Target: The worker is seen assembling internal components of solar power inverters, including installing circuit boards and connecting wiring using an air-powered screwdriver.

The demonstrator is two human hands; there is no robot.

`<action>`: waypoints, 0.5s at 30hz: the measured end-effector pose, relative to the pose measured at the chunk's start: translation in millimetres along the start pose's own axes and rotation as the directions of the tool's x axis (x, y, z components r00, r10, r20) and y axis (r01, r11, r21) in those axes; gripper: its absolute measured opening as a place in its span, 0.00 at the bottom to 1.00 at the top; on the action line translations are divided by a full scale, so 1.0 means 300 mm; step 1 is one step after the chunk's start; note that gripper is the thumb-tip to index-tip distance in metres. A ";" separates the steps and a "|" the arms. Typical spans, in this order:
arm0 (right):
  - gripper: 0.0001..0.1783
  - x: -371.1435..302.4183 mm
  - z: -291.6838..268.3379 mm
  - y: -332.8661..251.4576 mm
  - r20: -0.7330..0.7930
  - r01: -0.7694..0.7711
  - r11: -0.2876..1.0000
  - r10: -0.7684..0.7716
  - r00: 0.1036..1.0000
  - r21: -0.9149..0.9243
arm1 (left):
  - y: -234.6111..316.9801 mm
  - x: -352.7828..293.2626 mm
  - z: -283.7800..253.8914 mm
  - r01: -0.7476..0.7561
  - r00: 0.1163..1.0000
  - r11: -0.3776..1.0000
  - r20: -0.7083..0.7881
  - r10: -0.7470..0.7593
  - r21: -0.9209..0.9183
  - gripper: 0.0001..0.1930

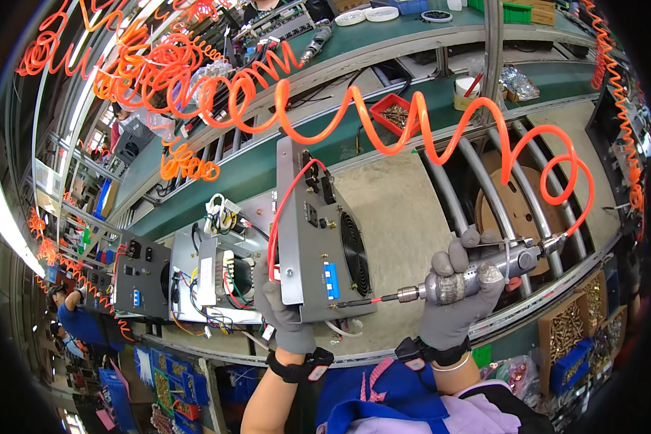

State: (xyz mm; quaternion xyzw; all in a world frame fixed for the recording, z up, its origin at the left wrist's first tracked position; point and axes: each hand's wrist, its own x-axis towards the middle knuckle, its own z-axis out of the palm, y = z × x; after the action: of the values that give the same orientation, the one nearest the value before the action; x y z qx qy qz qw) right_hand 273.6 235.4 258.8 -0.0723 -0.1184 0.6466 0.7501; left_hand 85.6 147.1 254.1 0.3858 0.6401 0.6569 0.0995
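Observation:
My right hand (459,293), in a grey glove, is wrapped round a pneumatic screwdriver (452,286) lying level. The driver's long bit (362,301) points left, its tip at the lower edge of a grey metal panel (307,278). That panel stands upright and carries a black round fan grille (353,249), a blue breaker switch (331,281) and black sockets. My left hand (286,318), also gloved, grips the panel's lower left corner; its fingertips are partly hidden behind the metal. Behind the panel, a chassis (224,275) holds a transformer and loose coloured wires.
An orange coiled air hose (427,137) arcs over the bench to the driver. Metal rollers (484,188) lie right of a beige board (394,210). A red bin of screws (394,114) sits beyond. Fastener boxes (564,329) stand at lower right. Another grey unit (141,275) stands left; people work farther left.

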 end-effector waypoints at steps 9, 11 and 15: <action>0.25 0.009 0.012 0.009 -0.014 -0.046 0.999 0.047 0.999 0.017 | -0.020 -0.001 0.011 -0.007 0.992 0.998 -0.124 0.000 -0.061 0.19; 0.25 0.008 0.014 0.014 -0.034 -0.037 0.999 0.036 0.999 -0.017 | -0.021 -0.005 0.017 -0.053 0.985 0.998 -0.169 0.047 -0.029 0.18; 0.26 0.008 0.019 0.013 -0.070 -0.046 0.999 0.046 0.996 0.009 | -0.013 -0.008 0.028 -0.073 0.978 0.997 -0.192 0.075 0.019 0.18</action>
State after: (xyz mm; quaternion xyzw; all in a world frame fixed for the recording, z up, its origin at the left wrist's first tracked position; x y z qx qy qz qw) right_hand 268.6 238.3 263.5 -0.0949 -0.0880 0.6612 0.7390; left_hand 91.2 152.6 248.6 0.3446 0.6358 0.6906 0.0101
